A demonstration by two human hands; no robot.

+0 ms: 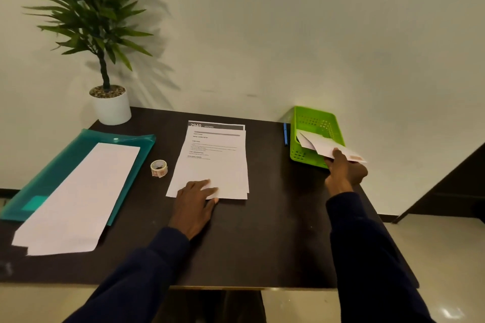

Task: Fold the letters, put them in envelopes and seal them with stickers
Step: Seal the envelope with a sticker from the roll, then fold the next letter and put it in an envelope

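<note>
Over a perforated green basket, right hand grips an envelope; flat left hand presses letters.

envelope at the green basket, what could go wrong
The right hand holds the envelope half over the green basket's near rim; released there, it may tip out. The basket sits near the table's right edge, so a push could shove it off. The left hand could skew the letters under it.

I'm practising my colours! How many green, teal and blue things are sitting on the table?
Green: 2, the basket and the plant
Teal: 1, the folder
Blue: 1, the pen
Total: 4
</note>
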